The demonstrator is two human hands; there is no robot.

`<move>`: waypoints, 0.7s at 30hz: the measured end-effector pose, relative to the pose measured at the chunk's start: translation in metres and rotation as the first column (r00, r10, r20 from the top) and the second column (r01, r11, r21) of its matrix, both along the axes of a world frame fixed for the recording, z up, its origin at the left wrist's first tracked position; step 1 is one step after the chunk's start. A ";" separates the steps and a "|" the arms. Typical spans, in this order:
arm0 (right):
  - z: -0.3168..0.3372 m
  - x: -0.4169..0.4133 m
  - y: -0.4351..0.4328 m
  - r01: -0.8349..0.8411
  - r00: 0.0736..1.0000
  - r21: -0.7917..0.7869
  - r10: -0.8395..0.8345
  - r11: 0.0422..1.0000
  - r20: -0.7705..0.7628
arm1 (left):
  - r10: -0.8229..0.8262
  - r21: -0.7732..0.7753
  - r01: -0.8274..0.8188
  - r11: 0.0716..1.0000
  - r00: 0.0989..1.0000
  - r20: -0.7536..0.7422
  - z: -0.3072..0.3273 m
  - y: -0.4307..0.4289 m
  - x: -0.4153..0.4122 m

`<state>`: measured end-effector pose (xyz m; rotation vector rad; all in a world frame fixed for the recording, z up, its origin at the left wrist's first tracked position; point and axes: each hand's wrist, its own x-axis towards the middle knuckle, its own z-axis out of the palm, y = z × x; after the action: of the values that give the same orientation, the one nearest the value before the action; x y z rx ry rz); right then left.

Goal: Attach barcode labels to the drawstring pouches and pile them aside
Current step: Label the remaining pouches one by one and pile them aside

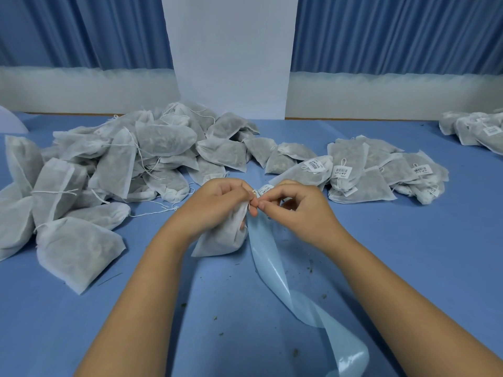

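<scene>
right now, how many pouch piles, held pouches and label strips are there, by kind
unlabelled pouch heap: 1
labelled pouch piles, the second at far right: 2
held pouch: 1
backing strip: 1
total: 5

A blue cloth [408,254] is covering the whole table, and small dark crumbs [310,268] are lying scattered on its near part, some close together and some well apart. Behind the table a white pillar [231,55] is standing in the middle, with blue pleated curtains [81,31] hanging on both sides of it and a pale band of wall [81,88] running below them. A thin wooden strip [353,118] is showing along the far edge of the table, and a white rounded object [11,121], only partly in view, is sitting at the far left
</scene>
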<state>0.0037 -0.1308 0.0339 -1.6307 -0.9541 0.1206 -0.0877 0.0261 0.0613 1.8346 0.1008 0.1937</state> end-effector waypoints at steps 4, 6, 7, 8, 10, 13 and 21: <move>-0.004 -0.002 0.002 0.050 0.992 -0.010 -0.048 0.999 0.114 | 0.014 0.054 -0.016 0.998 1.000 0.026 -0.001 -0.001 0.001; -0.005 -0.004 0.004 0.075 0.982 -0.010 -0.073 0.997 0.174 | 0.059 0.109 -0.065 0.992 0.997 0.058 -0.002 -0.001 0.002; -0.005 -0.005 0.005 0.084 0.978 -0.007 -0.081 0.996 0.194 | 0.082 0.135 -0.092 0.987 0.994 0.074 -0.003 0.000 0.002; -0.004 -0.005 0.005 0.088 0.975 -0.005 -0.085 0.996 0.205 | 0.097 0.154 -0.109 0.982 0.992 0.086 -0.003 0.000 0.003; -0.004 -0.005 0.004 0.087 0.977 -0.002 -0.085 0.996 0.194 | 0.106 0.158 -0.120 0.980 0.990 0.093 -0.004 0.000 0.003; -0.004 -0.006 0.003 0.056 0.993 0.042 -0.060 0.998 0.102 | 0.106 0.156 -0.120 0.980 0.990 0.094 -0.004 0.001 0.004; -0.007 -0.001 0.003 0.091 0.980 0.020 -0.093 0.996 0.174 | 0.144 0.268 -0.164 0.949 0.985 0.092 -0.003 -0.002 0.005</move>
<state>0.0024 -0.1278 0.0272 -1.6917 -1.0077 -0.0932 -0.0826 0.0239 0.0580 2.0957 0.1752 0.3995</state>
